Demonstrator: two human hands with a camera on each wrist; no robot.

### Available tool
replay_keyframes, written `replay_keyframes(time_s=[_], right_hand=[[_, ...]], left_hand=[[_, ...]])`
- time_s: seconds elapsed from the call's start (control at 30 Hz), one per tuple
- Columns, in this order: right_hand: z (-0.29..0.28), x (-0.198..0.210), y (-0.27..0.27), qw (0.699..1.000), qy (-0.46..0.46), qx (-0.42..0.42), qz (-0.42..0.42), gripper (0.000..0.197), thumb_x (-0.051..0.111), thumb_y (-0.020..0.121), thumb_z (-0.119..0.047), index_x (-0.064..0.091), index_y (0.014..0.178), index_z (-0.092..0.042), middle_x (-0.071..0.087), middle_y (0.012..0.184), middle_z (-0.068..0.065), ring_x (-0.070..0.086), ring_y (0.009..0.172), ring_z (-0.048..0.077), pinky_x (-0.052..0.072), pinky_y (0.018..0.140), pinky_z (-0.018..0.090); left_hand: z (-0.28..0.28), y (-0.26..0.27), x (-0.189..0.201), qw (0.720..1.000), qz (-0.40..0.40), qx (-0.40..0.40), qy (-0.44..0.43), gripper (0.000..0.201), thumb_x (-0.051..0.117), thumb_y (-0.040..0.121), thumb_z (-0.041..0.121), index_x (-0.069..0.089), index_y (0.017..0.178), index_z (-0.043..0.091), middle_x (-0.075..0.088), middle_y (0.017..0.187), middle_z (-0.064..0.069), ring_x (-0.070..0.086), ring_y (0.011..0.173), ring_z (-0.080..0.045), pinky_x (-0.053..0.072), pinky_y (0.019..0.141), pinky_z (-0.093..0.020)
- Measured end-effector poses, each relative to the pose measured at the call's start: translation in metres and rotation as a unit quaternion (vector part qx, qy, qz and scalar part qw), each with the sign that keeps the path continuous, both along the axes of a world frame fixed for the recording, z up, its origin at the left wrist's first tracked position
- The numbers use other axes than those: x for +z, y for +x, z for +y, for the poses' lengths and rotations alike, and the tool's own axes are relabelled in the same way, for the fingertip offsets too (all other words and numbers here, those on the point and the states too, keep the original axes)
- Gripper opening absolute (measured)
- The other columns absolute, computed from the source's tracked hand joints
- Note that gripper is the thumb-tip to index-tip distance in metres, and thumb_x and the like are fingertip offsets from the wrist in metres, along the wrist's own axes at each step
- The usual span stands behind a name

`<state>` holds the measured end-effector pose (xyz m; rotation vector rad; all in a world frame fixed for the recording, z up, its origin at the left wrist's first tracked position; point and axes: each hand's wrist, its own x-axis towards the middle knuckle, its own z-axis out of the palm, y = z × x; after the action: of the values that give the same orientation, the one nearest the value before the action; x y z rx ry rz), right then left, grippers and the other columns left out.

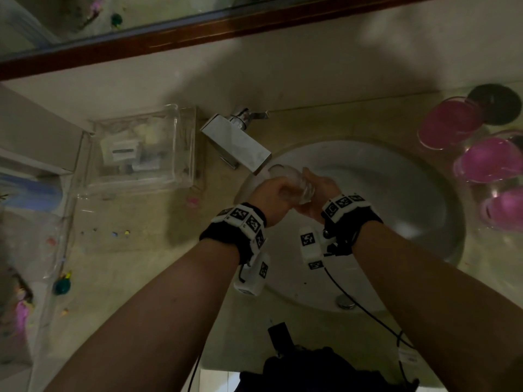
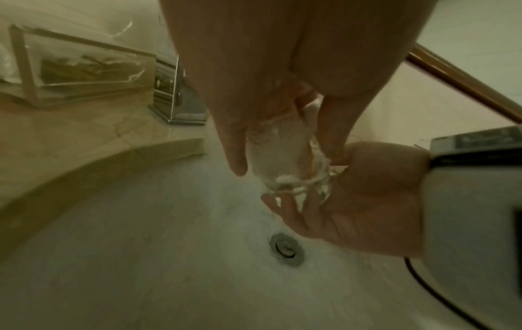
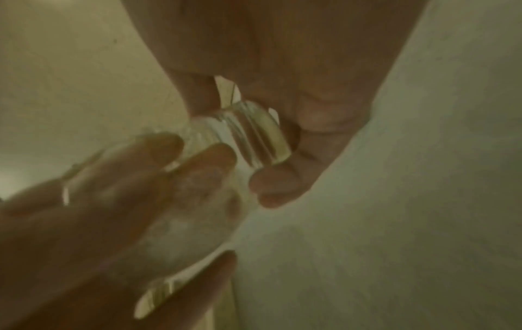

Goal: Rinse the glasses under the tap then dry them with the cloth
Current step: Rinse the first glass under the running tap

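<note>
A clear glass [image 1: 285, 178] lies tilted just below the spout of the square chrome tap [image 1: 237, 142], over the white sink [image 1: 396, 193]. My left hand [image 1: 278, 188] wraps its fingers round the glass body [image 2: 282, 160]. My right hand [image 1: 314, 185] grips the thick ribbed base [image 3: 254, 134] from the other side, with its fingers [image 3: 282, 189] curled under it. The inside of the glass looks whitish and wet. Three pink-tinted glasses [image 1: 450, 123] [image 1: 489, 159] [image 1: 506, 207] stand on the counter to the right of the sink. No cloth is in view.
A clear acrylic box [image 1: 135, 154] with small items sits left of the tap. A dark round lid [image 1: 493, 104] lies behind the pink glasses. The drain [image 2: 286, 247] is below the hands. A wood-framed mirror [image 1: 198, 32] runs along the back wall.
</note>
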<state>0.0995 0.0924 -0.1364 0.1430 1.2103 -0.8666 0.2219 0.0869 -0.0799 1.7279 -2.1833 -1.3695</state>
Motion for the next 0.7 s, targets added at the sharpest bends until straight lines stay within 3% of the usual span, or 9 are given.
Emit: replay_keyframes(time_s=[0.1,0.17,0.23,0.3,0.37,0.43,0.53,0.63,0.7], right_hand=[[0.002,-0.002,-0.001,1.0,-0.01,0.016,0.012,0.04,0.041,0.098,-0.044,0.059,0.111,-0.011,0.062,0.106,0.013,0.058,0.099,0.029,0.048,0.09,0.042],[0.004,0.003,-0.002,0.999,-0.019,0.024,0.015,0.031,0.049,0.097,-0.028,0.055,0.12,-0.007,0.059,0.121,0.018,0.058,0.106,0.029,0.049,0.093,0.04],[0.002,0.0,-0.002,1.0,-0.015,0.019,0.005,0.038,0.056,0.091,-0.001,0.052,0.129,-0.004,0.053,0.131,0.022,0.062,0.092,0.023,0.057,0.07,0.028],[0.002,-0.001,-0.001,1.0,-0.014,-0.005,-0.013,0.036,0.049,0.094,0.0,0.05,0.13,-0.001,0.051,0.134,0.022,0.06,0.08,0.018,0.055,0.06,0.022],[0.003,0.003,0.002,0.999,-0.036,0.008,-0.001,0.024,0.046,0.099,-0.019,0.059,0.112,-0.003,0.061,0.119,0.017,0.059,0.086,0.023,0.053,0.08,0.031],[0.0,0.006,0.004,1.0,0.0,-0.008,0.004,0.033,0.044,0.099,-0.038,0.059,0.091,-0.01,0.063,0.092,0.008,0.056,0.089,0.024,0.045,0.092,0.039],[0.004,0.008,0.001,0.999,-0.001,-0.008,-0.034,0.048,0.032,0.099,-0.047,0.057,0.113,-0.008,0.062,0.108,0.01,0.056,0.091,0.025,0.043,0.087,0.039],[0.004,0.011,0.0,0.999,-0.01,-0.026,-0.04,0.042,0.032,0.099,-0.029,0.053,0.127,-0.006,0.057,0.127,0.019,0.056,0.108,0.031,0.044,0.094,0.043],[0.003,0.013,0.001,0.999,-0.012,-0.036,-0.023,0.04,0.035,0.098,-0.02,0.053,0.128,-0.001,0.063,0.12,0.022,0.057,0.11,0.032,0.044,0.098,0.041]], left_hand=[[-0.003,0.0,0.004,1.0,-0.017,-0.009,-0.003,0.014,0.063,0.091,0.012,0.071,0.1,0.004,0.069,0.101,-0.007,0.062,0.094,-0.02,0.044,0.08,-0.021],[-0.005,0.001,0.002,1.0,-0.015,0.025,0.003,0.01,0.066,0.09,0.015,0.072,0.094,0.008,0.068,0.094,-0.004,0.06,0.087,-0.016,0.046,0.08,-0.025],[-0.004,0.003,-0.001,0.999,-0.013,0.045,-0.011,0.012,0.067,0.088,0.017,0.071,0.088,0.005,0.069,0.09,-0.008,0.061,0.082,-0.02,0.049,0.078,-0.032],[-0.002,0.002,-0.001,0.999,-0.015,0.036,-0.02,0.016,0.067,0.089,0.018,0.071,0.093,0.002,0.069,0.094,-0.012,0.063,0.088,-0.024,0.049,0.08,-0.034],[0.001,-0.001,0.003,1.0,-0.01,0.005,-0.004,0.021,0.062,0.092,0.016,0.07,0.105,0.001,0.069,0.106,-0.016,0.063,0.099,-0.028,0.049,0.088,-0.035],[0.001,-0.003,0.008,0.999,-0.012,-0.029,0.001,0.021,0.059,0.095,0.013,0.07,0.109,0.001,0.068,0.11,-0.015,0.062,0.103,-0.027,0.046,0.089,-0.027],[-0.003,0.0,0.01,1.0,-0.014,-0.01,-0.007,0.017,0.064,0.091,0.014,0.073,0.104,0.008,0.067,0.096,0.001,0.06,0.09,-0.013,0.04,0.066,-0.004],[-0.005,0.002,0.006,0.999,-0.024,0.026,-0.023,0.01,0.067,0.089,0.019,0.071,0.086,0.01,0.064,0.079,0.001,0.055,0.075,-0.011,0.037,0.057,-0.013],[-0.003,0.001,0.004,0.999,-0.028,0.028,-0.035,0.011,0.066,0.09,0.019,0.071,0.089,0.009,0.066,0.084,-0.003,0.055,0.076,-0.012,0.037,0.062,-0.015]])
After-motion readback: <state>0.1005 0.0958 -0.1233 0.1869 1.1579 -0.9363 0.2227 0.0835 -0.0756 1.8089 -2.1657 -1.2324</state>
